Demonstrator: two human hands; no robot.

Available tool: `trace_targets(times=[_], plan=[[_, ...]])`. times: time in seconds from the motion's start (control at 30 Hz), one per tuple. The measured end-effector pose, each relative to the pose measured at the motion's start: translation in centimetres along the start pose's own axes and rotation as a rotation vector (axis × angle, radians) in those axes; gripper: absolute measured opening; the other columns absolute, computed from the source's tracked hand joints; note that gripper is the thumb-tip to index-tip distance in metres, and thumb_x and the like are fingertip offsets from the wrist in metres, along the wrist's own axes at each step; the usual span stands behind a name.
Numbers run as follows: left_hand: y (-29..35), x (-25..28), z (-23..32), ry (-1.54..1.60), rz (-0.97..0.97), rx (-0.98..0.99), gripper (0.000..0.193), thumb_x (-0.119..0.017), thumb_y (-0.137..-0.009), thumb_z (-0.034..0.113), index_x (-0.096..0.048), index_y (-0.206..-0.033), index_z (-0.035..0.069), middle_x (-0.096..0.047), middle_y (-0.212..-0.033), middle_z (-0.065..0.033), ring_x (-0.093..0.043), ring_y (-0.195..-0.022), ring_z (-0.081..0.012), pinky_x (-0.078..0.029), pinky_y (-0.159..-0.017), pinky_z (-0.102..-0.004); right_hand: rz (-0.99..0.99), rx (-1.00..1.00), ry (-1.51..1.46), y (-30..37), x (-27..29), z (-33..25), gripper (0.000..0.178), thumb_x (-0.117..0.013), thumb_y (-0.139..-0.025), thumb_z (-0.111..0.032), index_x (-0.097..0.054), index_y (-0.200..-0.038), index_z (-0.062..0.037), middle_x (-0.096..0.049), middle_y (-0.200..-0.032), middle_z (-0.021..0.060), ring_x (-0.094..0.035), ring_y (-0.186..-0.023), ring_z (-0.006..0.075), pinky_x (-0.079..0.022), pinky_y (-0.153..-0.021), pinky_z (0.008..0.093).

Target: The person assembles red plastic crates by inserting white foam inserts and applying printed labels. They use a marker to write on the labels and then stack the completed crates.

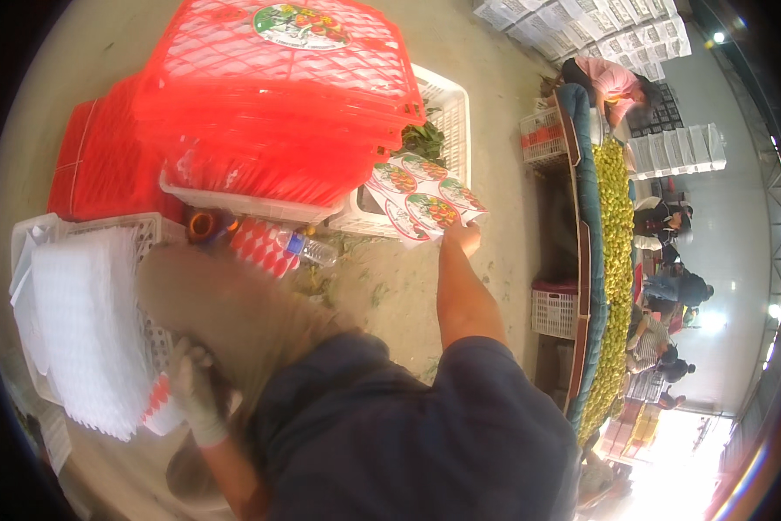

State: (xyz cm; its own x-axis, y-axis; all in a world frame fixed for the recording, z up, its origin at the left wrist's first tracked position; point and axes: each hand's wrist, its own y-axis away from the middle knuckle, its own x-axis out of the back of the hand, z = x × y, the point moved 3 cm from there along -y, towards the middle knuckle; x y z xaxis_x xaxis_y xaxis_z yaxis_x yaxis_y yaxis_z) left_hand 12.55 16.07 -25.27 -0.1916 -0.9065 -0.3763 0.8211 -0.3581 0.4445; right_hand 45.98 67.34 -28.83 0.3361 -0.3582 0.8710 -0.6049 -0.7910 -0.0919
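Beside the red stack (277,161) and white crate (460,122) is the sheet (430,210), white with round, colourful, green- or red-rimmed labels. The right hand (464,237) pinches its edge; the left hand (194,386) is curled, whether around anything I cannot tell.

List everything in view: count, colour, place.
Label sheets: count unclear, white with coloured rounds, centre
Lattice pieces: many, red, upper left
Thin sheets: one stack, white, left
Crates: several, white, upper centre, left, right
Leaves: cluster, green, in upper-centre crate
Bottle: one, clear, blue label, centre-left
Patterned material: unclear, red-white, beside bottle
Padded table: one, blue-edged, right
Round fruits: many, green, on table
Boxes: stacks, white, upper right
Co-workers: several, mixed clothing, right
Shirt: one, dark blue, bottom
Left hand: one, pale-gloved, lower left
Right hand: one, bare, holding label sheets
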Motion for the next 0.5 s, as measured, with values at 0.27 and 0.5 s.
trace_targets(times=[0.27, 0.5], plan=[[0.0, -0.7, 1.6, -0.106, -0.058, 0.062, 0.052, -0.059, -0.097, 0.035, -0.056, -0.131, -0.005, -0.057, -0.097, -0.0073, -0.051, -0.087, -0.0168, -0.045, -0.081, -0.0292, -0.215, 0.164, 0.15, -2.7, -1.3, 2.5, 0.034, -0.064, -0.088, -0.027, -0.073, -0.104, 0.0017, -0.073, -0.106, 0.0212, -0.072, -0.097, 0.0326, -0.055, -0.086, 0.0425], [0.3, -0.4, 2.3, -0.15, -0.084, 0.011, 0.049, -0.06, -0.096, 0.032, -0.06, -0.128, -0.005, -0.057, -0.098, -0.0078, -0.053, -0.086, -0.0173, -0.046, -0.081, -0.0308, 0.288, 0.368, -0.263, -9.7, 8.5, -5.8, 0.036, -0.06, -0.095, -0.026, -0.07, -0.106, 0.007, -0.073, -0.101, 0.0238, -0.072, -0.092, 0.0348, -0.055, -0.083, 0.0447]])
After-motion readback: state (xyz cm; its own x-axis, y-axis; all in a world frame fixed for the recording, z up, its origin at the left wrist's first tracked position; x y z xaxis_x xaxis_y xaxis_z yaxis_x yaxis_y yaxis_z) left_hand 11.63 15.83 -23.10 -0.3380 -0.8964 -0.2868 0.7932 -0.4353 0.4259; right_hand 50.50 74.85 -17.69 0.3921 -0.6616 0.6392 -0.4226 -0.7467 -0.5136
